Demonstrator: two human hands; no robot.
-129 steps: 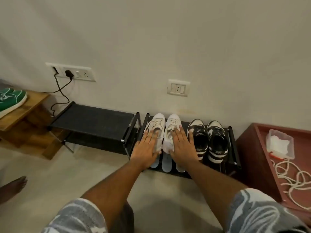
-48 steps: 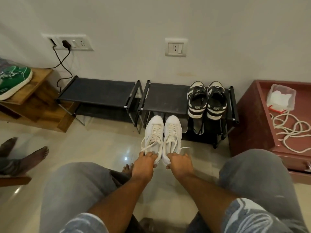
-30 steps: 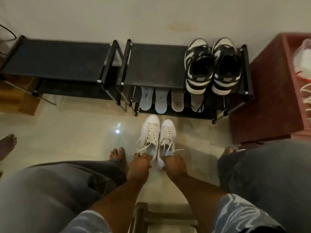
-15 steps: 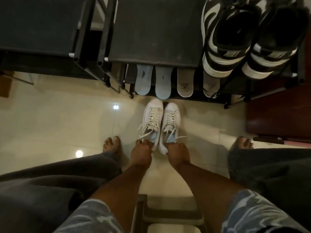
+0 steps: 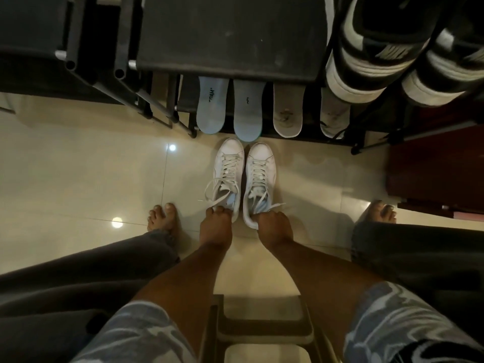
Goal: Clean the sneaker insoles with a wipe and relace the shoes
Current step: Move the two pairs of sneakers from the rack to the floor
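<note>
Two white sneakers stand side by side on the tiled floor, toes toward the shoe rack, laces loose. My left hand (image 5: 216, 226) grips the heel of the left white sneaker (image 5: 227, 169). My right hand (image 5: 273, 225) grips the heel of the right white sneaker (image 5: 259, 171). Several insoles poke out from the rack's lower shelf: two pale blue insoles (image 5: 209, 108) (image 5: 247, 113) and two off-white, stained ones (image 5: 288, 111).
The black shoe rack (image 5: 227, 40) fills the top of the view, with a black-and-white sneaker pair (image 5: 372, 56) on its top right. A dark red cabinet (image 5: 434, 163) stands at the right. My bare feet (image 5: 162, 216) (image 5: 381, 210) flank the sneakers; a stool (image 5: 262, 328) is under me.
The white sneakers came off the rack's top shelf and down onto the floor in front of it. My view tilted down and closer; both hands stay on the heels.
</note>
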